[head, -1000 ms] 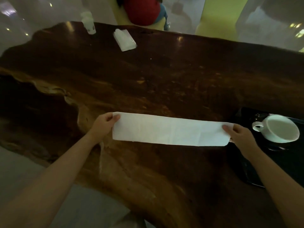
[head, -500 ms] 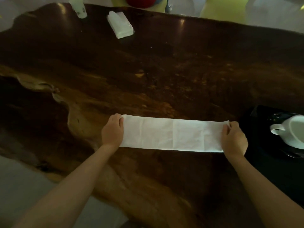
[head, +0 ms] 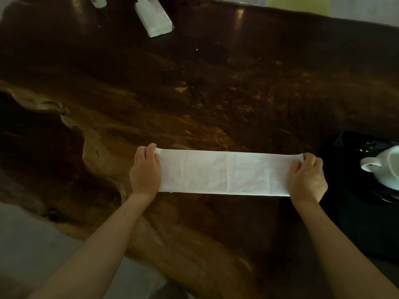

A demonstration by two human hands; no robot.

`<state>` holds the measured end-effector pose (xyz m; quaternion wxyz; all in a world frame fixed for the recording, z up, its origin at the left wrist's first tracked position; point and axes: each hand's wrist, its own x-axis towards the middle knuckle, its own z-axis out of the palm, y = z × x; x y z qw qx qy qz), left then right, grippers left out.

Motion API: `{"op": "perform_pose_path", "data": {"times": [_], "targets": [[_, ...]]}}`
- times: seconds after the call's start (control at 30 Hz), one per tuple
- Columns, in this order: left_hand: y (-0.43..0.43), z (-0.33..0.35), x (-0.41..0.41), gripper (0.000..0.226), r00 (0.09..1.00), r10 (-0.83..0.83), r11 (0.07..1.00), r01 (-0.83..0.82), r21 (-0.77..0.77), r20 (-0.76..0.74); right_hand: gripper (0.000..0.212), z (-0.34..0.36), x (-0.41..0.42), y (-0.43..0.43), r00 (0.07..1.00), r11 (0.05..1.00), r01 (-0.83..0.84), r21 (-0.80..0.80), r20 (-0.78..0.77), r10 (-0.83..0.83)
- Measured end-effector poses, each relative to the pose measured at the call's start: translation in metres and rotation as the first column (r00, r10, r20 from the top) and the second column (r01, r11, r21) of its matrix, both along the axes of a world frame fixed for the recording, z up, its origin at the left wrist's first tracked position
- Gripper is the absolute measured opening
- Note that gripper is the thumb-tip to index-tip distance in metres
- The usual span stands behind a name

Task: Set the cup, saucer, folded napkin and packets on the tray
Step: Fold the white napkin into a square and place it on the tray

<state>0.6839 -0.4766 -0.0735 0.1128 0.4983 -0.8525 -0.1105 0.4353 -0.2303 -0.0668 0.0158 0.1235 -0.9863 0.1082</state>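
Left hand (head: 145, 170) and right hand (head: 307, 179) each grip one end of the long white paper napkin (head: 224, 172), flat on the dark wooden table (head: 194, 93). At 3 o'clock a white ceramic cup (head: 388, 169) sits on the black tray (head: 349, 223). A white tissue pack (head: 154, 18) lies far off at 11 o'clock.

Two slender bare forearms (head: 103, 240), uncovered as far as they show, bare left hand (head: 145, 171), bare right hand (head: 307, 179)

Napkin (head: 224, 172): plain white, faint crease lines across it. Table (head: 216, 93): dark brown wood, amber-orange grain streaks, paler tan along the wavy near edge. Cup (head: 386, 169): white. Tray (head: 356, 212): black (saucer (head: 367, 147) equally dark, glossy). Far pack (head: 154, 17): white
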Motion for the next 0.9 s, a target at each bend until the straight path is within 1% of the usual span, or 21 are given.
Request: {"op": "perform_pose_path", "data": {"times": [0.13, 0.17, 0.2, 0.23, 0.3, 0.33, 0.37, 0.4, 0.47, 0.6, 0.67, 0.73, 0.8, 0.9], "targets": [[0.004, 0.009, -0.002, 0.038, 0.998, -0.008, 0.997, 0.013, -0.082, 0.063, 0.041, 0.004, 0.001, -0.003, 0.996, 0.996, -0.06, 0.069, -0.063, 0.064], [0.01, 0.012, -0.007, 0.04, 0.996, -0.047, 0.996, 0.052, -0.077, 0.073, 0.044, 0.005, 0.005, -0.006, 0.991, 0.992, -0.115, 0.058, -0.064, 0.118], [0.018, 0.014, -0.013, 0.042, 0.991, -0.114, 0.992, 0.118, -0.05, 0.069, 0.045, 0.005, 0.01, -0.011, 0.977, 0.979, -0.204, 0.029, -0.056, 0.205], [0.028, 0.014, -0.02, 0.044, 0.978, -0.199, 0.98, 0.2, -0.009, 0.065, 0.045, 0.003, 0.018, -0.016, 0.948, 0.948, -0.317, -0.002, -0.04, 0.317], [0.048, 0.007, -0.034, 0.051, 0.93, -0.348, 0.937, 0.341, 0.076, 0.12, 0.05, -0.003, 0.034, -0.025, 0.845, 0.845, -0.534, -0.001, 0.022, 0.534], [0.055, 0.001, -0.038, 0.055, 0.906, -0.388, 0.921, 0.375, 0.106, 0.168, 0.054, -0.006, 0.04, -0.027, 0.796, 0.796, -0.604, 0.031, 0.067, 0.601], [0.059, -0.006, -0.04, 0.059, 0.886, -0.409, 0.912, 0.391, 0.12, 0.219, 0.057, -0.009, 0.045, -0.028, 0.768, 0.766, -0.639, 0.065, 0.105, 0.632], [0.061, -0.011, -0.04, 0.061, 0.871, -0.414, 0.91, 0.396, 0.12, 0.264, 0.059, -0.011, 0.046, -0.027, 0.76, 0.756, -0.648, 0.09, 0.131, 0.636], [0.058, -0.018, -0.036, 0.062, 0.861, -0.411, 0.911, 0.399, 0.103, 0.298, 0.06, -0.013, 0.045, -0.024, 0.774, 0.767, -0.631, 0.113, 0.149, 0.615], [0.042, -0.017, -0.013, 0.064, 0.878, -0.394, 0.919, 0.383, 0.095, 0.271, 0.062, -0.014, 0.037, -0.012, 0.809, 0.798, -0.584, 0.148, 0.18, 0.559], [0.032, -0.015, 0.001, 0.066, 0.885, -0.395, 0.918, 0.382, 0.104, 0.247, 0.064, -0.014, 0.033, -0.001, 0.804, 0.795, -0.588, 0.146, 0.213, 0.555], [0.027, -0.013, 0.011, 0.067, 0.864, -0.446, 0.895, 0.427, 0.13, 0.233, 0.068, -0.014, 0.03, 0.01, 0.765, 0.76, -0.637, 0.129, 0.234, 0.6], [0.025, -0.014, 0.018, 0.066, 0.838, -0.499, 0.867, 0.478, 0.141, 0.223, 0.072, -0.014, 0.028, 0.02, 0.707, 0.703, -0.7, 0.122, 0.252, 0.66], [0.027, -0.014, 0.029, 0.068, 0.818, -0.531, 0.847, 0.512, 0.139, 0.222, 0.078, -0.012, 0.03, 0.033, 0.62, 0.617, -0.778, 0.119, 0.303, 0.724]]}}
